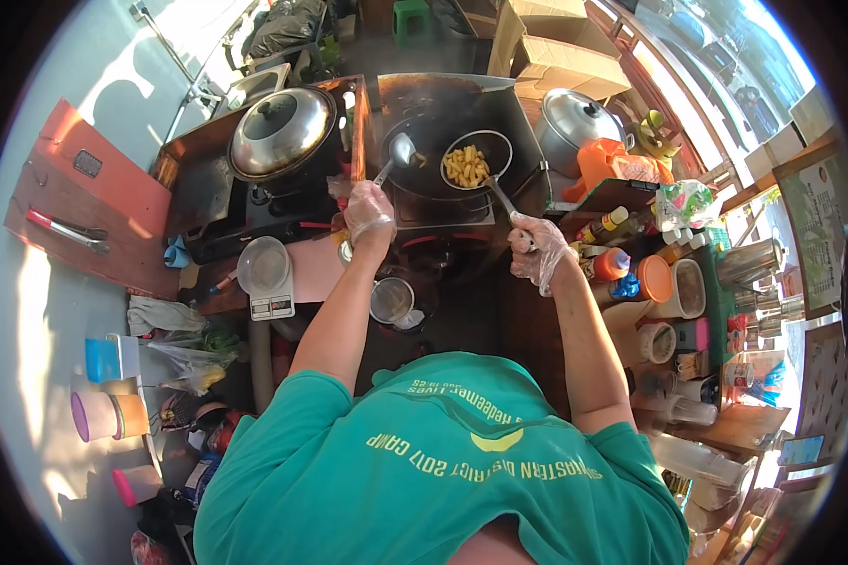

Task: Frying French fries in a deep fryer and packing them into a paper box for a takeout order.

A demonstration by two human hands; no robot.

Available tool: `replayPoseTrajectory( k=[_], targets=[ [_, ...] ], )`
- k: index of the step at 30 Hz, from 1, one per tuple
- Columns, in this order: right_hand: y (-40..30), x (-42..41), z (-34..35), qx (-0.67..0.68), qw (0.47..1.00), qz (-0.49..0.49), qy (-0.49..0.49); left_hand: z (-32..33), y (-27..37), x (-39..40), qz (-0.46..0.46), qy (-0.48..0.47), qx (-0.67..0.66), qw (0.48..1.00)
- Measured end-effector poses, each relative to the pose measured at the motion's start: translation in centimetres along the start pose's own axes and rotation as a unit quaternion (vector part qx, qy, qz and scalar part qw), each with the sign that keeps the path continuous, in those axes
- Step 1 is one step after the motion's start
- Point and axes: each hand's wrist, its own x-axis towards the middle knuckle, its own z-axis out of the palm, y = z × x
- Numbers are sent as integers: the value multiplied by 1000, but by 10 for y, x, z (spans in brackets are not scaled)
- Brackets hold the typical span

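Note:
My left hand [370, 212], in a clear plastic glove, grips the handle of a metal ladle [401, 150]. The bowl of the ladle is over the left part of a dark wok [417, 180], beside a few small pieces. My right hand [539, 248], gloved the same way, is closed around the handle of a round strainer [498, 145]. Yellow-brown chunks of food [466, 167] lie in the strainer, above the right part of the wok. The wok sits on a stove inside a metal splash guard [431, 86].
Left of the wok stands a lidded pan [281, 134]; right of it, a lidded aluminium pot [583, 123] and an orange plastic bag [618, 166]. A kitchen scale [272, 302] bears a plastic bowl [263, 265]. Sauce bottles [611, 263] and tubs crowd the right. Another strainer [392, 300] lies nearer me.

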Motion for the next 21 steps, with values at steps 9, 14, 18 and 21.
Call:
replayPoseTrajectory(
  k=[9, 14, 18, 21],
  targets=[
    [-2, -19, 1, 18, 1000, -21, 12, 48, -16, -6, -268, -1, -117, 956],
    [-4, -15, 1, 5, 1000, -12, 7, 69, -34, 1, -271, 58, -288, 917],
    [-7, -5, 4, -8, 1000, -4, -9, 57, -32, 15, -245, 13, -257, 935],
    [-6, 2, 8, -12, 1000, 3, 15, 20, 7, 14, -182, -12, -159, 970]
  ],
)
